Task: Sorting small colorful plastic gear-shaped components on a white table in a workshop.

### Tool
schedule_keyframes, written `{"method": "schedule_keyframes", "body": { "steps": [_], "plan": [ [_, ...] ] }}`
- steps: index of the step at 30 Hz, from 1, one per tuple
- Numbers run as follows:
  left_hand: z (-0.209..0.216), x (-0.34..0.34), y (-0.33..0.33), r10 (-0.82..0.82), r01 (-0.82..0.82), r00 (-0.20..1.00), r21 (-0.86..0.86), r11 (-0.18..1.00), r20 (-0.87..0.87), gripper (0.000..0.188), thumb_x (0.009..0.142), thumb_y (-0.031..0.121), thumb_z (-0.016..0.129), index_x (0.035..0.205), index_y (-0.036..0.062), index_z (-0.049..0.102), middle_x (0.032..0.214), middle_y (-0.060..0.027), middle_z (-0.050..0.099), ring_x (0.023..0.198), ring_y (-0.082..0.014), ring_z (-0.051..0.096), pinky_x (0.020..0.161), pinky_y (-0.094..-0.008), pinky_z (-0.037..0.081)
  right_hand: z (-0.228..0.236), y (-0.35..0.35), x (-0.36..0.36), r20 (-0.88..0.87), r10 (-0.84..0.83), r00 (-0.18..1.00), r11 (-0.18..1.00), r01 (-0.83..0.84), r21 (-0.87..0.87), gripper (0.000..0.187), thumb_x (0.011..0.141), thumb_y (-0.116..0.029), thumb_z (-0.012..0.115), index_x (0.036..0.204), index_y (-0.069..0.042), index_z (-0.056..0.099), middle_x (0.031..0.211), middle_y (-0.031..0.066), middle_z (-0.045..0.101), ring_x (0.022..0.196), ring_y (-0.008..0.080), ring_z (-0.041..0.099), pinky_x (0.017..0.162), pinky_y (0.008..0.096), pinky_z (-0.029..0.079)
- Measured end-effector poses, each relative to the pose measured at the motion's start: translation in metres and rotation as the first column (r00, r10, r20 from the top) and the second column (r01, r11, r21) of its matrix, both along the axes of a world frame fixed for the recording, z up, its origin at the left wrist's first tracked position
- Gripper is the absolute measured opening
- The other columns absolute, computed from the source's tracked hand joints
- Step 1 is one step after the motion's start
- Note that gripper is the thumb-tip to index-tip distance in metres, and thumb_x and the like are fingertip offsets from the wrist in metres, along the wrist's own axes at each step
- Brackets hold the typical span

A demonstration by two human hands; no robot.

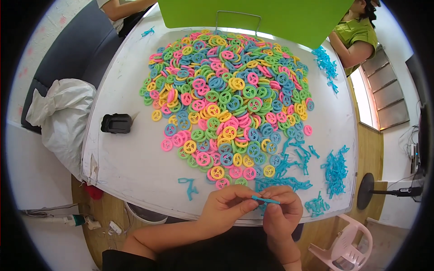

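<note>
Just over the table's near edge, my left hand (229,208) and my right hand (284,211) pinch the two ends of a slim blue plastic piece (266,199). Fingertips and thumbs of both hands hide part of it. Right beyond my right hand lies a loose heap of blue plastic frame-like parts (289,181), spreading off to the right. Straight ahead is a wide pile of small plastic wheels (226,108) in pink, green, yellow and blue. One blue part (189,187) rests apart from the others, left of my left hand.
A black plastic tray (116,123) sits at the table's left. More blue parts form piles (335,171) on the right. A green board (253,18) stands across the far side. Two people sit beyond, one at each far corner. A pink plastic chair (346,244) is at lower right.
</note>
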State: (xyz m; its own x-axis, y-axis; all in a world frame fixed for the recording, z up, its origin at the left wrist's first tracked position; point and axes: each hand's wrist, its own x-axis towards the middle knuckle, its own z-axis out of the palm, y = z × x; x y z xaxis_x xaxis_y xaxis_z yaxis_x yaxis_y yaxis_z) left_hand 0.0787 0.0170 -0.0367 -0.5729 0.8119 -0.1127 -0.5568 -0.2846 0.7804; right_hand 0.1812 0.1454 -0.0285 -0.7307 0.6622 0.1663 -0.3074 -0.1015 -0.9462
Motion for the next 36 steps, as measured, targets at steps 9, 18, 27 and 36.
{"method": "schedule_keyframes", "body": {
  "steps": [9,18,27,36],
  "plan": [
    [0.0,-0.011,-0.008,0.012,-0.057,0.903,-0.091,0.994,-0.429,0.021,0.09,-0.004,0.076,0.108,0.0042,0.074,0.099,-0.006,0.067,0.087,-0.0156,0.062,0.077,-0.0298,0.049,0.005,0.018,0.0,0.081,0.154,0.985,0.962,-0.168,0.215,0.017,0.082,0.005,0.075,0.095,-0.002,0.067,0.103,0.0123,0.067,0.099,0.0238,0.061,0.09,0.0378,0.047],
    [0.017,-0.023,-0.013,-0.06,-0.009,0.726,-0.096,0.995,-0.685,0.026,0.08,-0.001,0.082,0.105,0.0057,0.076,0.092,-0.0077,0.068,0.081,-0.0213,0.064,0.07,-0.0322,0.049,0.019,0.012,0.012,0.183,0.225,0.957,0.956,-0.254,0.149,0.011,0.083,-0.002,0.073,0.094,-0.002,0.073,0.1,0.0126,0.069,0.097,0.0257,0.063,0.087,0.0399,0.049],
    [0.024,-0.043,-0.023,-0.137,0.11,0.613,-0.088,0.99,-0.778,0.031,0.077,-0.003,0.082,0.105,0.0057,0.076,0.094,-0.0076,0.069,0.087,-0.0221,0.066,0.071,-0.0351,0.05,0.025,0.013,0.029,0.074,0.61,0.789,0.624,-0.421,-0.659,0.018,0.101,-0.008,0.064,0.111,0.006,0.07,0.098,0.0148,0.073,0.088,0.0197,0.07,0.083,0.0322,0.056],
    [0.024,0.002,-0.006,0.341,-0.389,0.896,-0.134,0.911,-0.284,0.036,0.081,0.001,0.084,0.114,0.0021,0.07,0.107,-0.0098,0.068,0.094,-0.0195,0.066,0.079,-0.0314,0.054,0.01,-0.011,0.02,0.254,0.209,0.944,0.978,-0.195,-0.08,0.016,0.092,0.003,0.071,0.109,0.002,0.071,0.1,0.0139,0.076,0.083,0.0193,0.076,0.075,0.0302,0.061]
  ]
}}
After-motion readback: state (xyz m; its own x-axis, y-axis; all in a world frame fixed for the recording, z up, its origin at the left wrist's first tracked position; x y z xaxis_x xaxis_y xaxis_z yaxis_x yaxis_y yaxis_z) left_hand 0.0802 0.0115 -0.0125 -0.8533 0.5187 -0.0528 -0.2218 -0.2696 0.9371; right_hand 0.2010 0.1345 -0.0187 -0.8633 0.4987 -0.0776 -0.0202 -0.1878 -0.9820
